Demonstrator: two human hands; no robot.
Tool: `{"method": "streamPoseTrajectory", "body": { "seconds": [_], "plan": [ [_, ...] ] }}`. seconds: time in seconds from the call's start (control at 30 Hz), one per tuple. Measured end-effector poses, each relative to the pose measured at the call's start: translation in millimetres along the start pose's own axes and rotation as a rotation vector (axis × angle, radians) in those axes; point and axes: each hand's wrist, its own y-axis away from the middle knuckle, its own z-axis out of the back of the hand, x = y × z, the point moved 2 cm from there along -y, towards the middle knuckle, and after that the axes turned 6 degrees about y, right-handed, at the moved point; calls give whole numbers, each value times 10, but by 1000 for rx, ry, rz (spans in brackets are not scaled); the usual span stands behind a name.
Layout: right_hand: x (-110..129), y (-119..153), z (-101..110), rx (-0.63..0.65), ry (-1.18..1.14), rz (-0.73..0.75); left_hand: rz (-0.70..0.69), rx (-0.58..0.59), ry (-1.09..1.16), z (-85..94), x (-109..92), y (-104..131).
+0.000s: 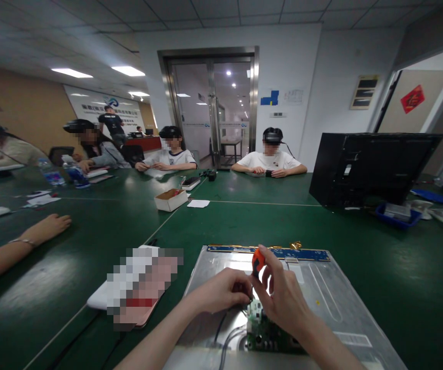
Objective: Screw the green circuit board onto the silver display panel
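A flat metal display panel [313, 288] lies on the green table in front of me. On its near half sits a green circuit board [257, 329], with dark wires [227, 339] running from its left side. My right hand [288, 290] grips the orange and black handle of a screwdriver [258, 261], held upright over the board's far edge. Close beside it, my left hand [229, 290] is closed, fingertips pinched together at the board's top left corner near the screwdriver's lower end. What those fingers hold is hidden.
Left of the panel lie a white object [100, 293] and a pink phone-like object [148, 303], both partly pixelated. Another person's hand [54, 226] rests farther left. A small box [171, 200], a black monitor [371, 169] and a blue tray [398, 216] stand beyond. Several people sit around the table.
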Motion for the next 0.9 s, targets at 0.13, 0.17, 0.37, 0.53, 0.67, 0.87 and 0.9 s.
{"method": "streamPoseTrajectory", "body": {
  "seconds": [0.13,0.17,0.37,0.53,0.67,0.87,0.9],
  "plan": [
    [-7,14,-4,24,-3,-11,-11,4,-3,7,38,-6],
    [-9,18,-6,32,-13,-13,-13,10,4,7,47,-7],
    [-23,27,-13,61,-50,-41,-6,50,53,-1,56,-10],
    [-13,25,1,46,-25,-34,4,55,95,4,64,-16],
    [-10,21,-3,16,5,-16,23,47,91,3,88,-23],
    [-30,24,-29,-3,23,-31,44,29,87,-3,65,-10],
    [-31,24,-29,1,24,-35,45,23,82,-2,60,-7]
  ]
}}
